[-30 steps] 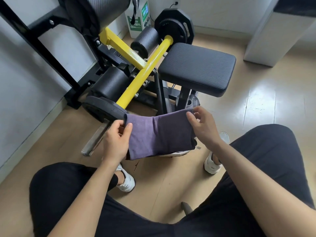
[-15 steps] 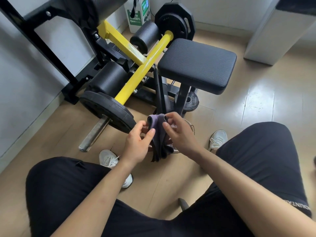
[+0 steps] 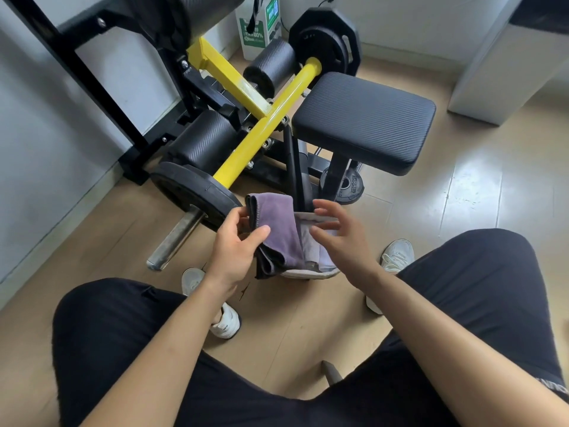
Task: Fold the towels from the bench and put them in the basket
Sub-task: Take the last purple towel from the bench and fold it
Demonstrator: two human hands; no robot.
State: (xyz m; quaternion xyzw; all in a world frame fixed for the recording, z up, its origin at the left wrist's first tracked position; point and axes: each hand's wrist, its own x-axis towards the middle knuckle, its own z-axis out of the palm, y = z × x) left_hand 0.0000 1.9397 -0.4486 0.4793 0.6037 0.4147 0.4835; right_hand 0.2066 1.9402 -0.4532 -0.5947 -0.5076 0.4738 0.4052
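Note:
A folded purple towel [image 3: 278,232] hangs from my left hand [image 3: 237,245], pinched between thumb and fingers near its top edge. My right hand [image 3: 335,234] hovers just right of the towel with its fingers spread and nothing in it. Below and behind the towel sits a pale grey basket [image 3: 308,274] on the floor, partly hidden by the towel and my right hand; lighter cloth shows inside it. The black padded bench seat [image 3: 363,118] beyond the basket has nothing lying on it.
A yellow bar [image 3: 261,131] with black weight plates [image 3: 197,192] and a steel sleeve end [image 3: 172,241] juts out at the left. My knees in black shorts and my white shoes [image 3: 397,257] flank the basket. A white cabinet [image 3: 505,66] stands at the far right.
The towel, spread wide between both hands a second ago, was folded in half. My right hand has let go and opened; my left hand alone holds the folded towel above the basket.

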